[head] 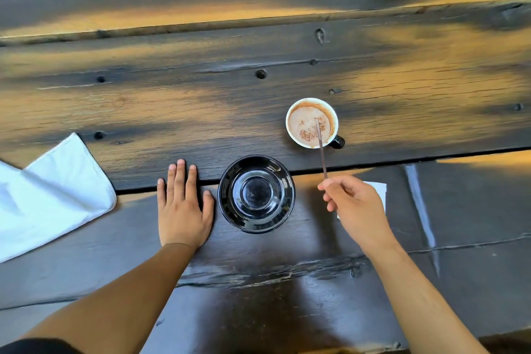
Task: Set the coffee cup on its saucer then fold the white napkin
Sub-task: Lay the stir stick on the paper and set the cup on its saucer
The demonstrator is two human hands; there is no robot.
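A coffee cup (311,122) with a white inside and a black handle stands on the dark wooden table, holding milky coffee. A thin stirrer (322,152) leans in it, and my right hand (355,207) pinches the stirrer's near end. The black glossy saucer (256,194) sits bare, nearer to me and left of the cup. My left hand (184,204) lies flat on the table just left of the saucer, fingers apart, holding nothing. The white napkin (48,198) lies loosely spread at the far left, partly cut off by the frame edge.
A small white paper (379,190) lies under my right hand, mostly hidden. The table (201,95) is made of dark planks with gaps and knot holes running left to right.
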